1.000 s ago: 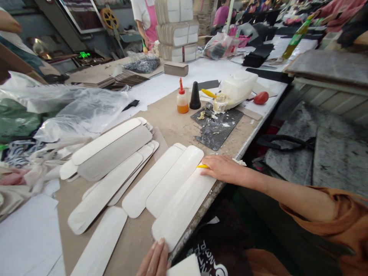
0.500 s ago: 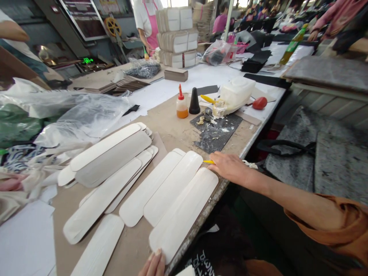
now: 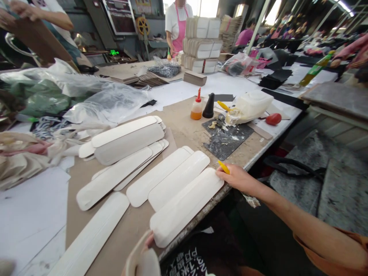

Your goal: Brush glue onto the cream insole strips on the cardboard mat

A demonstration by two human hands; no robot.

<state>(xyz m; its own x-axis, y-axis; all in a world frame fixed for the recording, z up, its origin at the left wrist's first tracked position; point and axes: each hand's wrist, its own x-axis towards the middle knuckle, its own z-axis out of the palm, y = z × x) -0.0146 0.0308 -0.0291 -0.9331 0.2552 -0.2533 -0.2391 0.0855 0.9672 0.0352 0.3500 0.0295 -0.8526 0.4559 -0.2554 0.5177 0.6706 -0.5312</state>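
Several long white strips with rounded ends lie side by side on a brown board [image 3: 178, 126]. My right hand [image 3: 236, 178] rests at the table's edge, just beyond the far end of the nearest strip [image 3: 186, 205]. It is closed on a yellow tool [image 3: 223, 167] that points up and away. My left hand [image 3: 148, 242] shows only as a fingertip at the bottom edge, by the near end of that strip. It sits behind a cream curved piece [image 3: 140, 258] that it seems to hold up.
Beyond the strips stand an orange glue bottle [image 3: 197, 109], a black cone [image 3: 209, 106], a white jug [image 3: 250, 107] and a glue-smeared black sheet [image 3: 227, 138]. Plastic bags [image 3: 106, 103] pile up on the left. A person in a pink apron [image 3: 179, 23] stands by stacked boards [image 3: 202, 46].
My right hand slid off the nearest strip to the table's edge and tipped the yellow tool up. My left hand left the table surface and a cream piece now covers it.
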